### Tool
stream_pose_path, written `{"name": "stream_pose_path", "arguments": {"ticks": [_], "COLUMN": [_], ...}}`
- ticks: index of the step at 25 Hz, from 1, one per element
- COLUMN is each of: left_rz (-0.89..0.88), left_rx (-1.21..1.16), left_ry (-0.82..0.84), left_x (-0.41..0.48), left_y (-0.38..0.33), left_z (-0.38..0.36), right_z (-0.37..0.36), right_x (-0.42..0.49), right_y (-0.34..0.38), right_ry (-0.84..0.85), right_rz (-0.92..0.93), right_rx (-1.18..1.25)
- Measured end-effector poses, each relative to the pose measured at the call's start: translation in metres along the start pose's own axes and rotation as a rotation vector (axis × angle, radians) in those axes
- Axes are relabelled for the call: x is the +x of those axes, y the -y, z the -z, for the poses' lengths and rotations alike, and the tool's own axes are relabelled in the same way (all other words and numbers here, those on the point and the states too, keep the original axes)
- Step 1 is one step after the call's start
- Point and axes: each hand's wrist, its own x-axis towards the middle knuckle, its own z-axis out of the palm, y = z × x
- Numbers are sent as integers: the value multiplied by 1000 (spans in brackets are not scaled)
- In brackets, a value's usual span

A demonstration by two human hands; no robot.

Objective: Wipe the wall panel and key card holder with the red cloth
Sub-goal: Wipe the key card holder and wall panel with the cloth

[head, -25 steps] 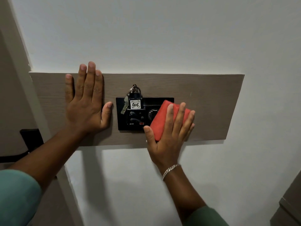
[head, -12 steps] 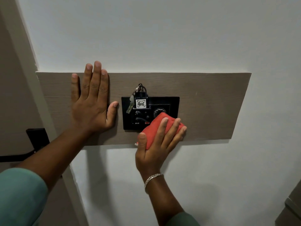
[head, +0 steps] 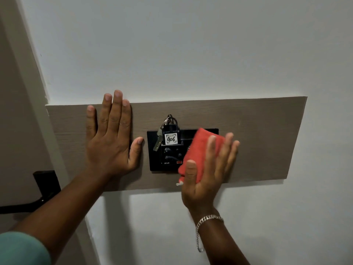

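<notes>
A brown wood-grain wall panel (head: 263, 134) runs across the white wall. At its middle sits the black key card holder (head: 168, 155), with a key and a tag marked 406 (head: 171, 139) hanging in its slot. My right hand (head: 208, 169) presses the folded red cloth (head: 198, 150) flat against the holder's right half, hiding that side. Left of the holder, my left hand (head: 110, 142) lies flat on the panel with its fingers spread, thumb close to the holder's left edge.
A door frame (head: 32, 92) stands at the left, with a black door handle (head: 44, 190) low beside it. White wall (head: 191, 44) surrounds the panel above, below and to the right.
My right hand has slid the red cloth up from the holder's lower edge onto its right half. The left hand has stayed flat on the panel.
</notes>
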Motion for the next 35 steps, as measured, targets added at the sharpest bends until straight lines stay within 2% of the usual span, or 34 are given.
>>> {"name": "stream_pose_path", "arguments": {"ticks": [4, 5, 8, 10, 14, 15, 17, 20, 22, 25, 28, 30, 34, 35], "left_rz": [2, -1, 1, -4, -3, -3, -8, 0, -1, -3, -7, -7, -10, -9], "left_rx": [14, 12, 14, 15, 15, 18, 20, 20, 15, 16, 6, 0, -7, -6], "left_ry": [3, 3, -5, -10, 3, 5, 7, -5, -8, -17, -29, -30, -37, -34], "left_x": [-1, 0, 0, 0, 0, 0, 1, 0, -1, -1, -1, -1, -2, -1], "left_y": [0, 0, 0, -2, -3, -2, -2, -3, -3, 0, 1, 2, 0, 0], "left_z": [-1, -1, 0, 0, 2, 3, 4, 5, 2, -1, -2, -3, -3, -3], "right_z": [11, 15, 12, 2, 15, 21, 22, 13, 15, 14, 5, 5, -3, -8], "right_x": [14, 15, 17, 19, 36, 44, 52, 58, 63, 58, 32, 23, 19, 17], "right_y": [-15, -24, -19, -1, -21, -29, -28, -2, 2, 8, 14, 4, 14, 21], "right_ry": [75, 68, -86, -97, 122, 156, 136, 23, 21, 156, 257, 234, 84, 86], "right_rz": [232, 212, -11, -21, 399, 452, 384, 134, 140, 316, 605, 670, 323, 305], "right_rx": [-142, -162, -74, -35, -168, -177, -129, 130, 273, 288, 23, -113, -72, -58]}}
